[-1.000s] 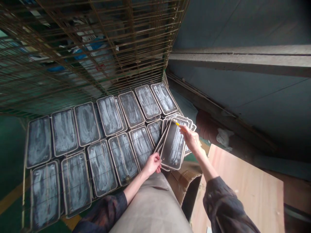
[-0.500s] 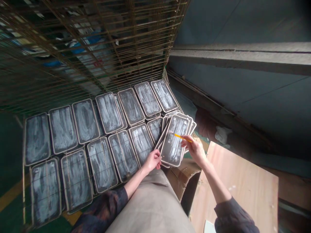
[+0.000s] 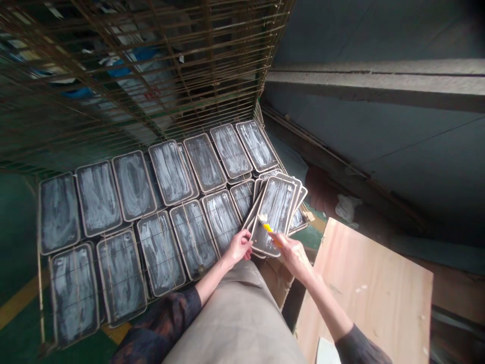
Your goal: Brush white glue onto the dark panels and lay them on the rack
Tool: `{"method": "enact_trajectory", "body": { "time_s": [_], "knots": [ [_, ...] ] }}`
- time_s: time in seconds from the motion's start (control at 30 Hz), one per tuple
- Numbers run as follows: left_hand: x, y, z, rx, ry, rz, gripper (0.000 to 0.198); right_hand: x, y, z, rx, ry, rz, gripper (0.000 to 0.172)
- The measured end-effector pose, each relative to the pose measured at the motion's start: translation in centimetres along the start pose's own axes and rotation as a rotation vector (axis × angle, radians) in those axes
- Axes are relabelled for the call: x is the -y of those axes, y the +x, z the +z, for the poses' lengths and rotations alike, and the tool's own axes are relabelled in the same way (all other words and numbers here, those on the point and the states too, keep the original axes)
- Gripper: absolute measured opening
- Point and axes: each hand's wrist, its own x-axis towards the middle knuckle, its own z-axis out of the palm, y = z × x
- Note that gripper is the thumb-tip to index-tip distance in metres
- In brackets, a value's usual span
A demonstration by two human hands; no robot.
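My left hand (image 3: 238, 247) grips the near left corner of a fanned stack of dark panels (image 3: 276, 207) with pale rims, smeared with white streaks. My right hand (image 3: 291, 255) is closed on a small yellow-handled brush (image 3: 267, 227), whose tip rests on the near end of the top panel. Several similar white-smeared panels (image 3: 166, 172) lie in two rows on a wire rack (image 3: 40, 303) to the left of the stack.
More wire rack shelves (image 3: 151, 65) rise above and behind the panels. A bare plywood board (image 3: 375, 293) lies at the lower right. A grey wall with a ledge (image 3: 379, 86) runs along the right. A white rag (image 3: 346, 207) lies on the floor by the wall.
My right hand has drawn the brush down the top panel from its far end to its near end. My left hand has kept its hold on the stack.
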Motion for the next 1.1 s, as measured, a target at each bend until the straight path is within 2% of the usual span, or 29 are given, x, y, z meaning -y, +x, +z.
{"method": "enact_trajectory", "body": {
  "time_s": [0.2,0.37,0.5,0.6,0.7,0.8,0.87,0.9,1.0,1.1],
  "knots": [
    [-0.1,-0.2,-0.1,0.004,0.022,-0.003,0.025,2.4,-3.9,1.1,0.046,0.146,0.09,0.026],
    [0.3,-0.2,-0.2,0.006,0.03,0.009,0.022,2.7,-6.1,2.0,0.013,0.345,0.23,0.027],
    [0.3,-0.1,-0.2,0.0,0.03,0.008,0.023,1.4,-6.9,1.9,-0.14,0.546,0.432,0.029],
    [0.2,-0.1,-0.2,0.001,0.026,0.003,0.025,0.3,-6.8,1.1,-0.359,0.643,0.52,0.03],
    [0.0,-0.1,-0.2,0.011,0.027,-0.006,0.027,0.3,-6.5,0.5,-0.511,0.704,0.56,0.032],
    [-0.3,-0.1,-0.1,0.007,0.044,-0.013,0.027,0.6,-5.8,0.8,-0.427,0.795,0.577,0.034],
    [-0.4,-0.1,-0.1,-0.005,0.058,-0.017,0.027,0.2,-4.8,1.3,-0.364,0.853,0.579,0.036],
    [-0.5,-0.1,-0.1,-0.008,0.065,-0.018,0.026,-0.4,-4.1,1.5,-0.372,0.873,0.578,0.037],
    [-0.5,0.0,-0.1,-0.002,0.081,-0.008,0.025,-3.0,-1.3,1.4,-0.51,0.892,0.549,0.039],
    [-0.5,0.2,-0.1,0.007,0.095,0.002,0.026,-5.7,2.3,0.2,-0.659,0.856,0.476,0.039]
  ]
}}
